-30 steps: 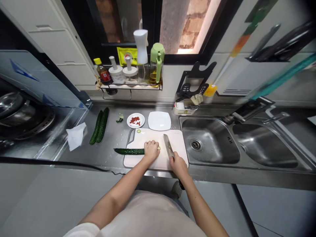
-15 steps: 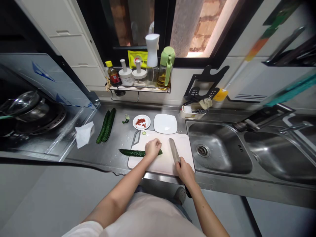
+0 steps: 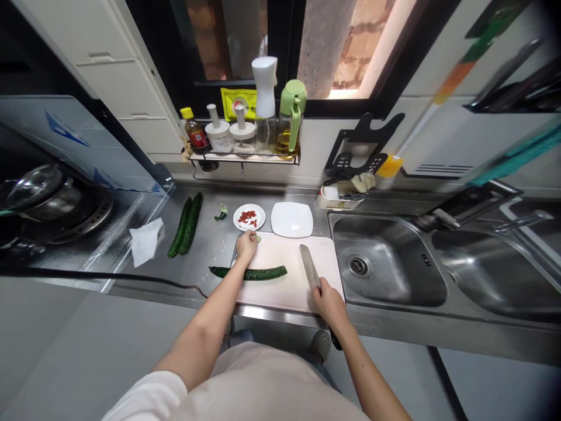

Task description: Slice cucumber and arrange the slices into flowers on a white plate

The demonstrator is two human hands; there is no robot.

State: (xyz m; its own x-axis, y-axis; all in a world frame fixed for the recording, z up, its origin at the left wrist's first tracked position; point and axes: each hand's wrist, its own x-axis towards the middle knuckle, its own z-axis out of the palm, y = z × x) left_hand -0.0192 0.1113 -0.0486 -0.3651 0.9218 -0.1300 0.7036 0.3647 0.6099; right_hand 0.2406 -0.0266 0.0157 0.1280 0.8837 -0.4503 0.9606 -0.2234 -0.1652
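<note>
R hand [image 3: 328, 301] gripped broad steel knife [image 3: 309, 266] w/ black handle; L hand [image 3: 247, 247] was at small pale-green slice [image 3: 258, 238].
Knife's blade was over R part of white rectangular cutting board [image 3: 293, 292]; long dark-green cuke [image 3: 265, 273] lay across board, L end past its edge. L hand's fingers were bent in at slice, near board's far L corner; couldn't tell if pinched. Just beyond: round white plate [image 3: 237, 218] w/ red bits [image 3: 248, 217], squarish white plate [image 3: 291, 220] beside it.

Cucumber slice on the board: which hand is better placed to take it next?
Probably the left hand: its fingers are at the slice, while the right hand grips the knife farther off.
</note>
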